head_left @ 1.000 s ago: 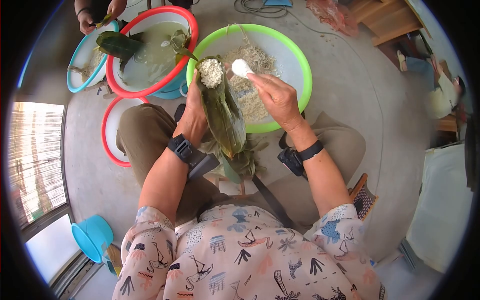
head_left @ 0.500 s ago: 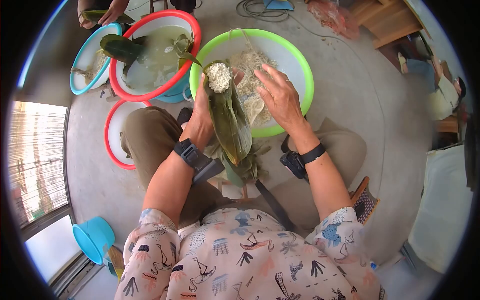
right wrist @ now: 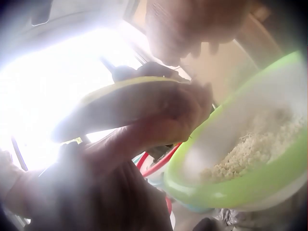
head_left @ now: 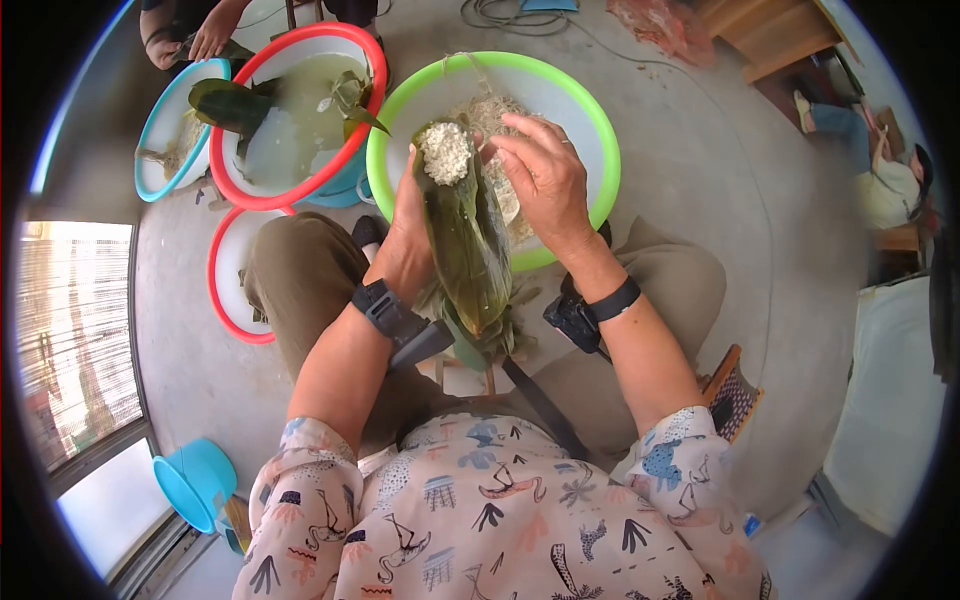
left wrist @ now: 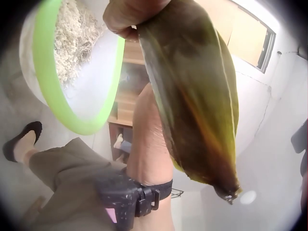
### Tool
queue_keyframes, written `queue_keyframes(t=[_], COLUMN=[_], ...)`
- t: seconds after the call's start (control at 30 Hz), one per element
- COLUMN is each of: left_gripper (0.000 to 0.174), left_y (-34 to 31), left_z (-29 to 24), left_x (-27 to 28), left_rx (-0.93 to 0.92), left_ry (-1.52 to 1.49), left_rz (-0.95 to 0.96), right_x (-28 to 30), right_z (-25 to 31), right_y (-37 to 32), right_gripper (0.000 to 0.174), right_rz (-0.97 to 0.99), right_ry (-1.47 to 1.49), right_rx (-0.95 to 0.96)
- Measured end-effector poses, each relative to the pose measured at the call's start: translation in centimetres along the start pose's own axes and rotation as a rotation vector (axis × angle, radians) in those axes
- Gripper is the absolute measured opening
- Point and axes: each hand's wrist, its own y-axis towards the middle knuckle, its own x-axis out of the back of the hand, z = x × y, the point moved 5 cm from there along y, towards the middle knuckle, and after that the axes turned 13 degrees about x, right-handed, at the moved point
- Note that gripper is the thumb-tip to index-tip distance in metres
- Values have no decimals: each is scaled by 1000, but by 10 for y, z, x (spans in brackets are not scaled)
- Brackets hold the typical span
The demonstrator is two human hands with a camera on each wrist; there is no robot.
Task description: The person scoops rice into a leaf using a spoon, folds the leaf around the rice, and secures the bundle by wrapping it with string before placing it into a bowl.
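Note:
My left hand [head_left: 408, 225] grips a folded green leaf [head_left: 465, 260], its broad end upward and its tip hanging down toward my lap. White rice [head_left: 445, 153] fills the top of the leaf. Beside the rice, my right hand [head_left: 550, 185] hovers with loosely bent fingers, nothing visible in them. A pale rounded thing [head_left: 508, 205], perhaps a spoon, lies in the green-rimmed basin [head_left: 612, 150] below. The left wrist view has the leaf [left wrist: 192, 86] large, under the fingers [left wrist: 132, 17]. In the blurred right wrist view, my right hand [right wrist: 192, 26] is above the leaf [right wrist: 125, 106].
Rice and strings lie in the green-rimmed basin. To its left are a red-rimmed basin [head_left: 378, 75] of water with leaves, a blue-rimmed basin [head_left: 148, 185] and a lower red-rimmed one [head_left: 222, 300]. Another person's hands [head_left: 205, 40] are at top left. More leaves hang below the held one.
My right hand held a spoon of white rice a second ago; it has let go and moved beside the leaf top. The leaf has shifted slightly right with my left hand.

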Motion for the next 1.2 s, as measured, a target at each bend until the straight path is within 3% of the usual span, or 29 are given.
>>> queue_keyframes(t=[0.13, 0.2, 0.23, 0.3, 0.43, 0.5, 0.57, 0.67, 0.73, 0.93, 1.0, 1.07, 1.2], left_gripper=[64, 45, 45, 46, 47, 61, 60, 57, 47, 50, 51, 51, 52], left_y=[9, 2, 0, 0, 6, 8, 10, 10, 9, 11, 12, 12, 10], left_z=[0, 1, 2, 4, 6, 7, 7, 9, 9, 10, 10, 10, 10], left_x=[7, -4, -8, -7, 1, 1, 6, 5, 7, 13, 10, 6, 2], left_rx=[50, 42, 41, 30, 32, 83, 83, 67, 42, 25, 32, 38, 7], left_ry=[-51, -48, -47, -141, -158, -115, -124, -150, -143, -3, -13, -23, -4], left_rz=[121, 246, 244, 94, 103, 129, 68, -11, -106, -230, -202, -174, -213], right_x=[-7, -14, -15, -15, -9, -8, -10, -18, -19, -25, -24, -21, -24], right_z=[-6, -4, 0, 4, 5, 2, 4, 5, 5, 5, 5, 0, 3], right_y=[-10, -10, -7, -5, -3, -5, -1, -4, -4, -4, -3, -3, 0], right_gripper=[18, 17, 18, 20, 26, 28, 28, 28, 30, 33, 33, 34, 35], right_rz=[85, 122, 104, 85, 27, 19, 49, 130, 125, 181, 203, 145, 184], right_ry=[119, 198, 194, 193, 133, 61, -130, -127, -52, 34, 19, 121, 125], right_rx=[-183, -252, -204, -156, -137, -159, -28, -60, -77, -55, -41, -149, -83])
